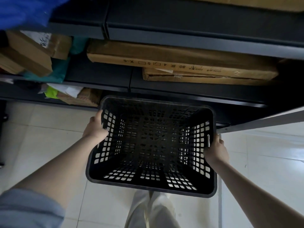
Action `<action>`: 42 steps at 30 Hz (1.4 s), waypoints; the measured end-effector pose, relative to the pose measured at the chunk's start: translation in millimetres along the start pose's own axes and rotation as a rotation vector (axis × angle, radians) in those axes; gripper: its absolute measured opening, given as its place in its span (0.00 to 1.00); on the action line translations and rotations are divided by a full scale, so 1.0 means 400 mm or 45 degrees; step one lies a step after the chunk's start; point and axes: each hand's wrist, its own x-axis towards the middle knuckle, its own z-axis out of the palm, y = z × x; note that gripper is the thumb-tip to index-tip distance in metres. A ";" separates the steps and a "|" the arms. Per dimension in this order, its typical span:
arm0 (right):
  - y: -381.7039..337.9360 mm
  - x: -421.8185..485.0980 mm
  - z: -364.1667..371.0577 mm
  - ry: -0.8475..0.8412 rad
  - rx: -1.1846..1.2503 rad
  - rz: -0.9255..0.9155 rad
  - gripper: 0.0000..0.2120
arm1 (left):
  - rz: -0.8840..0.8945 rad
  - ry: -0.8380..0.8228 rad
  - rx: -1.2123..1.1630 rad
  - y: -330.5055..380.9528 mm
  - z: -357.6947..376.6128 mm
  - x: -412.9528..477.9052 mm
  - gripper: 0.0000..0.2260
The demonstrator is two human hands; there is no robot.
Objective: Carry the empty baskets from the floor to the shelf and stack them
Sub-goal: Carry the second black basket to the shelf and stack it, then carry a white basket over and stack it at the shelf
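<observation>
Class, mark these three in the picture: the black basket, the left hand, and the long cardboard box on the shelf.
black basket (pixel 151 185), head view, near wall of the mesh.
left hand (pixel 96 129), head view, back of the hand.
long cardboard box (pixel 164 53), head view, top face.

Basket (pixel 153 145), centre: black plastic, walls and floor pierced in a regular grid of small rectangular holes. Shelf (pixel 189 41), upper half: dark grey to black metal. Long flat cartons (pixel 172 58), centre right: tan brown with black printed characters. Boxes (pixel 31 51), upper left: brown, one bearing a white label with dark handwriting. Bag (pixel 24 12), top left corner: bright blue. Wrapping (pixel 56 71) beside the boxes: green. Floor (pixel 41 137): pale cream tiles with thin grey joints. Sleeve (pixel 28 209), lower left: light blue. Trousers (pixel 153 213), bottom centre: off-white.
</observation>
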 end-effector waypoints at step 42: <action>-0.998 -1.328 -0.497 0.412 -0.430 -2.177 0.29 | -0.790 1.163 -0.179 -0.672 -0.863 -1.387 0.31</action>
